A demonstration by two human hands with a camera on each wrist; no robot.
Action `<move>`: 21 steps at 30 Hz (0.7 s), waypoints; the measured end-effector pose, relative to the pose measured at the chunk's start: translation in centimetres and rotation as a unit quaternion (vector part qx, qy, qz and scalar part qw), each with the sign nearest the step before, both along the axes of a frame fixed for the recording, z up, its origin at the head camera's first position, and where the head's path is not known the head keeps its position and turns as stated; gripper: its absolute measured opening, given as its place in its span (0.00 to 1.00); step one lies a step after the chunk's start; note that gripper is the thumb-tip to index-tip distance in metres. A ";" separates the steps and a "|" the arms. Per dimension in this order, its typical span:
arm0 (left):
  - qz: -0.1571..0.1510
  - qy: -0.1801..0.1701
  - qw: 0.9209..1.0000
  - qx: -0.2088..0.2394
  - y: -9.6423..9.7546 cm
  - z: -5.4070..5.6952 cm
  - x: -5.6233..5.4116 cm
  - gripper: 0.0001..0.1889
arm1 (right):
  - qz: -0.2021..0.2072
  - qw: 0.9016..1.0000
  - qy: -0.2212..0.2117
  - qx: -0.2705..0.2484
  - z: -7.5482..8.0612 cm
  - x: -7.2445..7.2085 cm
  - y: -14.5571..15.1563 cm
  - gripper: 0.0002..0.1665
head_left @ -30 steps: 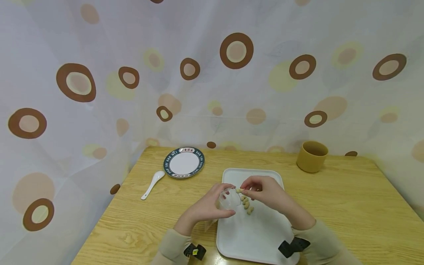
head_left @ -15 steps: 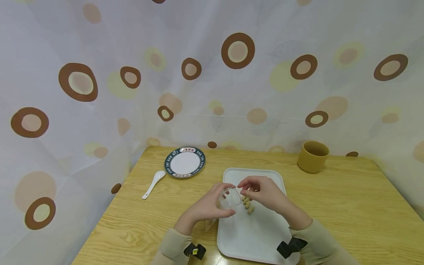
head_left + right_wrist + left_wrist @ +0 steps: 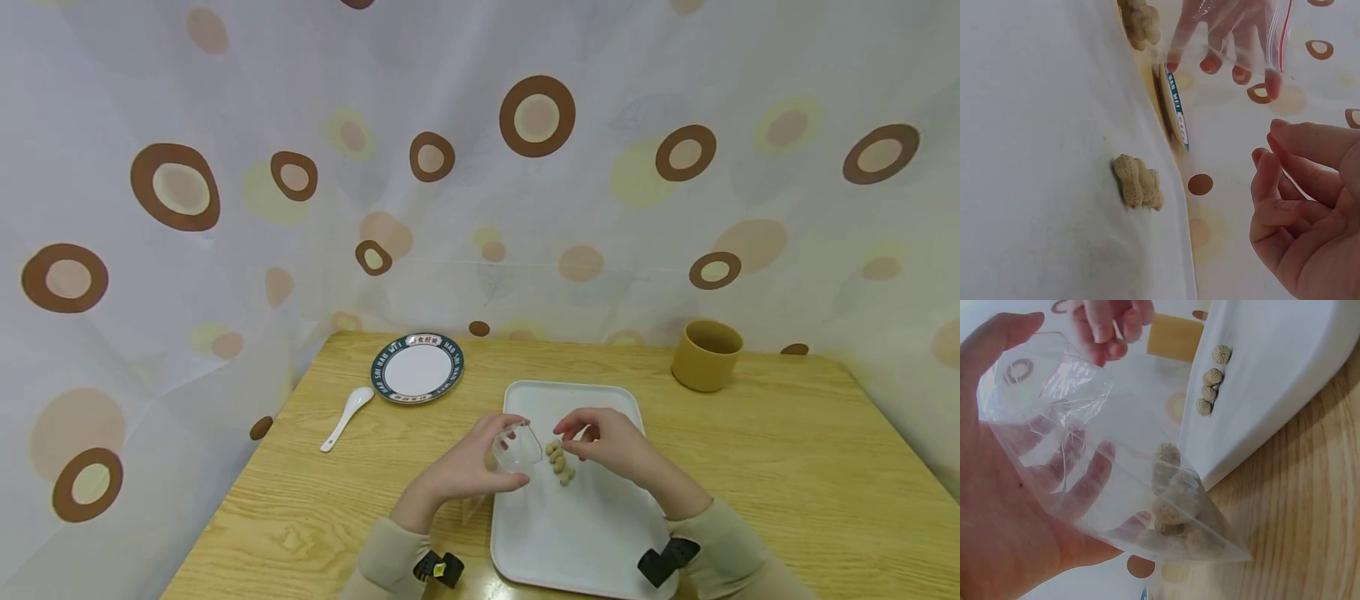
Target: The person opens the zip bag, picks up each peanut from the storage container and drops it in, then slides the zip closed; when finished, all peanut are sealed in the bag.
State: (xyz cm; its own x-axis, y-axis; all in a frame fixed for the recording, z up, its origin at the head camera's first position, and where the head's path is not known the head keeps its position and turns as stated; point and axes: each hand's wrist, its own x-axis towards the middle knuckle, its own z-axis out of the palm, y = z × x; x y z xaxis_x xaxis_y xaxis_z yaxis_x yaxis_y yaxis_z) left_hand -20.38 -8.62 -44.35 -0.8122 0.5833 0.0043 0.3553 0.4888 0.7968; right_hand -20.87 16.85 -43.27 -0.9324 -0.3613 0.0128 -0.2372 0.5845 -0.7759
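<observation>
My left hand (image 3: 468,467) holds a clear zip bag (image 3: 1129,481) by its mouth, thumb and fingers spread around it so that the mouth gapes. Several peanuts in their shells (image 3: 1169,509) lie in the bag's bottom corner, which hangs beside the white tray (image 3: 585,533). My right hand (image 3: 611,437) hovers over the tray to the right of the bag. Its fingers are loosely bent, with nothing between thumb and fingertips in the right wrist view. Just below those fingertips, a short row of unshelled peanuts (image 3: 559,463) lies on the tray.
Behind the left arm, a white spoon (image 3: 347,418) and a plate with a dark green rim (image 3: 381,386) lie on the wooden table (image 3: 300,517). A mustard-yellow cup (image 3: 701,367) stands at the back right. A spotted curtain (image 3: 465,208) hangs behind the table.
A second ago my right hand pinched a peanut at the bag's mouth. That peanut has left its fingers, and the hand has drawn back right toward the row. The left hand stays almost still.
</observation>
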 end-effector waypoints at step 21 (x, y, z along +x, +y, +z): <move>-0.006 0.002 1.000 0.011 -0.1 0.0 0.0 0.38 | -0.040 0.997 -0.061 0.037 -3.9 -0.5 0.8 0.09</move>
State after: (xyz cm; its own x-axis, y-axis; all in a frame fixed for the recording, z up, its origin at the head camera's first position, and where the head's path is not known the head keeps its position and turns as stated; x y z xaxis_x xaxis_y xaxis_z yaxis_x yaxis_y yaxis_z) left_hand -20.36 -8.77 -44.38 -0.8057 0.5921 0.0197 0.3633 0.4675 0.8059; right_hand -21.34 17.64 -47.20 -0.9513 -0.2811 -0.1263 -0.0938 0.6545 -0.7502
